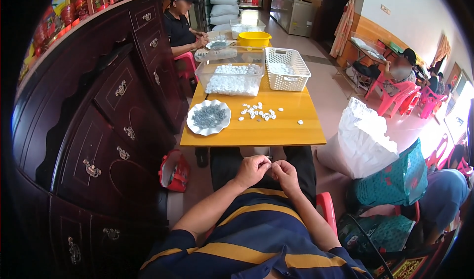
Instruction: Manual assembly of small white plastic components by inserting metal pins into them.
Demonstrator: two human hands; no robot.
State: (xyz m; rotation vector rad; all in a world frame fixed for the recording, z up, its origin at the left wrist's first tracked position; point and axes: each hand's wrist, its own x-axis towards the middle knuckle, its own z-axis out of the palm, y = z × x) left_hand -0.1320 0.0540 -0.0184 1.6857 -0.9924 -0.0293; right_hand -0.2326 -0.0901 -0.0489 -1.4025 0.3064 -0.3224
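Over my lap, just short of the table's near edge, my left hand (pixel 253 171) and my right hand (pixel 285 174) meet with their fingertips pinched together. Whatever small piece lies between them is too tiny and covered to name. Ahead on the yellow-brown table (pixel 296 126) lies a loose scatter of small white plastic pieces (pixel 257 112). To its left is a white scalloped plate (pixel 193 127) heaped with small grey pieces (pixel 209 116). Behind these stands a clear plastic bin (pixel 202 71) filled with more white pieces.
A white perforated basket (pixel 296 82) and a yellow basin (pixel 254 38) stand farther back. Dark wooden cabinets (pixel 98 126) line my left. On the right are a big white sack (pixel 358 140) and teal bags (pixel 392 177). A person (pixel 182 24) sits at the table's far left.
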